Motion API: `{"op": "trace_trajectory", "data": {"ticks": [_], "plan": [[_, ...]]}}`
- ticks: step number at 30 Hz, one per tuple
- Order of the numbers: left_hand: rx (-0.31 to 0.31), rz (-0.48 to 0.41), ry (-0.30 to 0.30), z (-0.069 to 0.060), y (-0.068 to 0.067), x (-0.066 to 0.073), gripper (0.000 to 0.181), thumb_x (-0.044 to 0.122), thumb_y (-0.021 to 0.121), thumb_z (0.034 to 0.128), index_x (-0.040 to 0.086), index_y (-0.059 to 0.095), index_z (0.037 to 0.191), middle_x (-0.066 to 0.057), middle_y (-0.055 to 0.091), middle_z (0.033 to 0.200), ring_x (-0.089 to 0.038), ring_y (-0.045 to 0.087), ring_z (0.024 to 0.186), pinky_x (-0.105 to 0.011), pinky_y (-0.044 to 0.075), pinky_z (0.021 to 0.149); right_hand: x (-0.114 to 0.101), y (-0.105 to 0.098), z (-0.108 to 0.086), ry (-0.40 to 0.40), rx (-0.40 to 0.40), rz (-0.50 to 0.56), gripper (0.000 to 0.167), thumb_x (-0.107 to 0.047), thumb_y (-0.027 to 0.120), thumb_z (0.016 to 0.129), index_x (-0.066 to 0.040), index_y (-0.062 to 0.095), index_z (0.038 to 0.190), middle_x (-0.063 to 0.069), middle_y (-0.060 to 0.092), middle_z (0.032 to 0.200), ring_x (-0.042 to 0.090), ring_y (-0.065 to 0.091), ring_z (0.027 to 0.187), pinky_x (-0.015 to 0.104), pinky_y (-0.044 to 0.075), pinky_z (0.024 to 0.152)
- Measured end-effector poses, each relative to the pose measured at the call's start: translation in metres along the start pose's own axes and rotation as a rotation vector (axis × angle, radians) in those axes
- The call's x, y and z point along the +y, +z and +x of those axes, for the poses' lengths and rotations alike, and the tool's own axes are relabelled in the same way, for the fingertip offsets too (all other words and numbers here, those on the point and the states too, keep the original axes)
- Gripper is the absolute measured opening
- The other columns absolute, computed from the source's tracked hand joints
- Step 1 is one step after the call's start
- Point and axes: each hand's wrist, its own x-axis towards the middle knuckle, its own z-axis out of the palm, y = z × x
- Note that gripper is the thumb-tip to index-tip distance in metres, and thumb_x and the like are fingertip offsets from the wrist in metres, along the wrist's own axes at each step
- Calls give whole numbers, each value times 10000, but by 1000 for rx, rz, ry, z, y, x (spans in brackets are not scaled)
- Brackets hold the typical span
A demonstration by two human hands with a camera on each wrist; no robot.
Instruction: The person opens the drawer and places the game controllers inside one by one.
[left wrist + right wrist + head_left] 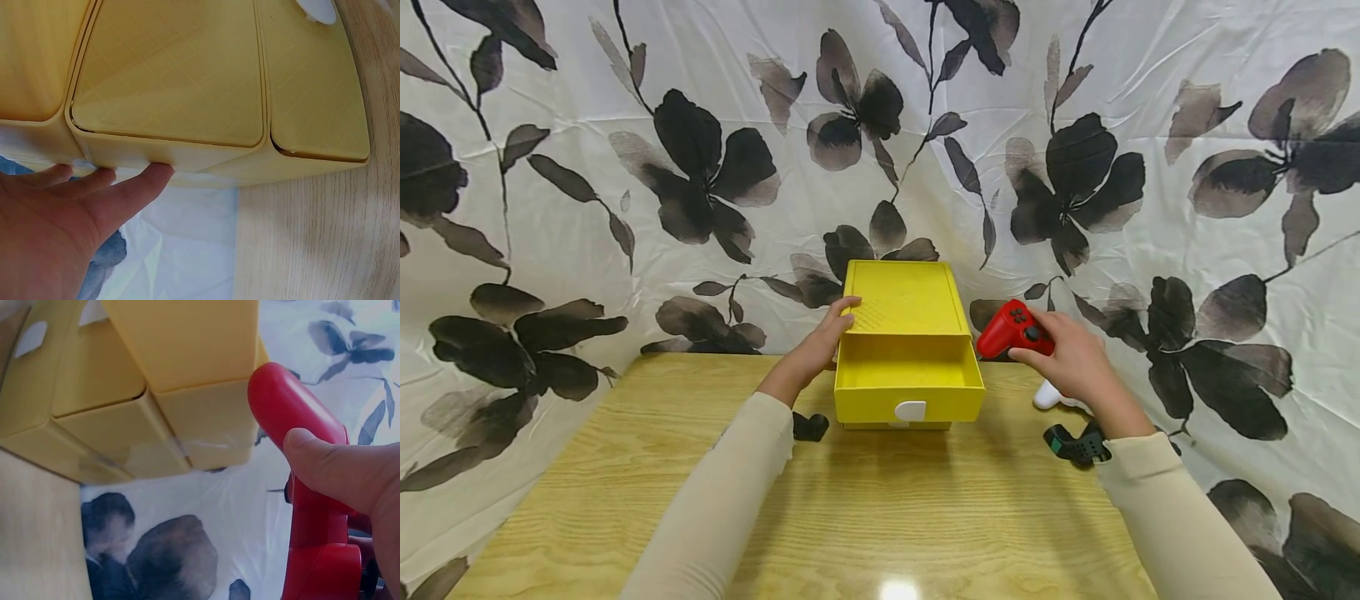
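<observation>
A yellow drawer unit point(904, 298) stands at the back of the table, its top drawer point(910, 403) pulled out with nothing visible inside. My left hand point(812, 348) rests against the unit's left side near the top; the left wrist view shows its extended fingertips touching the yellow side wall point(206, 156). Just right of the drawer, my right hand point(1071, 354) holds a red game controller point(1011, 327) in the air, gripped at one end. In the right wrist view the thumb lies across the red controller point(319, 519), beside the yellow unit point(212, 425).
A white object point(1051, 395) lies behind my right wrist, partly hidden. Near my right forearm is a black strap-like item point(1075, 445); a small black object point(810, 427) sits by my left sleeve. Floral fabric point(700, 50) hangs behind the wooden table point(865, 517).
</observation>
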Motion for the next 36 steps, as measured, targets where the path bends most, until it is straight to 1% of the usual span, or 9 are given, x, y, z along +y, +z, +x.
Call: {"op": "trace_trajectory", "data": {"ticks": [3,8,12,18,25,27,30,33,36], "plan": [[-1,-1,5,-1,0,0,468,521,260,1020,411,170,1466,-13,-7,1632,-378,229,1453,-685,379,999,-2,-2,0,-5,12,-9,782,-499,670,873,-84,392,1475,229,501,1391,434,502,1202,598,404,910],[-6,-10,3,0,0,1,468,516,256,1020,412,167,1468,-10,-12,1633,-376,218,1458,-688,369,1008,-6,-6,-1,-12,41,-22,767,-499,676,867,-90,415,1460,224,521,1372,427,511,1189,600,397,904],[-8,-14,-2,0,0,0,466,516,264,1019,412,172,1464,-10,-11,1631,-368,208,1463,-691,364,1009,-12,-8,-2,-16,58,-25,765,-508,680,860,-98,425,1454,207,527,1371,407,526,1171,587,408,881],[-12,-18,-6,0,0,0,469,514,252,1021,415,158,1469,-5,-20,1632,-364,206,1465,-690,357,1017,-23,-12,-1,-25,71,-12,760,-499,689,856,-111,429,1455,197,536,1354,395,532,1150,565,375,827],[-40,-46,-29,-5,-2,7,474,467,253,1041,385,136,1493,-12,-49,1634,-370,174,1475,-696,324,1039,-32,-14,2,-57,102,-8,753,-487,716,837,-123,453,1442,157,560,1338,380,531,1151,544,359,808],[-48,-49,-32,-7,-2,12,477,440,255,1048,358,131,1501,-32,-50,1634,-378,169,1475,-696,325,1039,-35,-14,3,-69,111,-10,753,-486,722,832,-127,458,1439,146,575,1310,370,538,1130,534,366,801],[-51,-47,-30,-9,-3,16,477,426,259,1051,341,135,1503,-44,-47,1635,-385,167,1475,-695,329,1036,-40,-14,5,-90,132,-20,750,-472,737,822,-130,468,1433,136,608,1233,348,565,1053,496,379,774],[-43,-44,-22,-9,-2,13,474,458,256,1044,371,141,1495,-28,-36,1635,-375,179,1473,-693,330,1037,-46,-13,6,-101,147,-27,743,-454,755,810,-141,481,1425,132,631,1129,320,571,955,476,374,758],[-29,-33,-15,-6,-1,7,468,504,254,1031,410,153,1478,-6,-19,1634,-361,197,1469,-689,337,1034,-52,-12,6,-104,147,-19,736,-439,765,804,-166,481,1426,130,630,1140,312,561,961,510,364,792]]}}
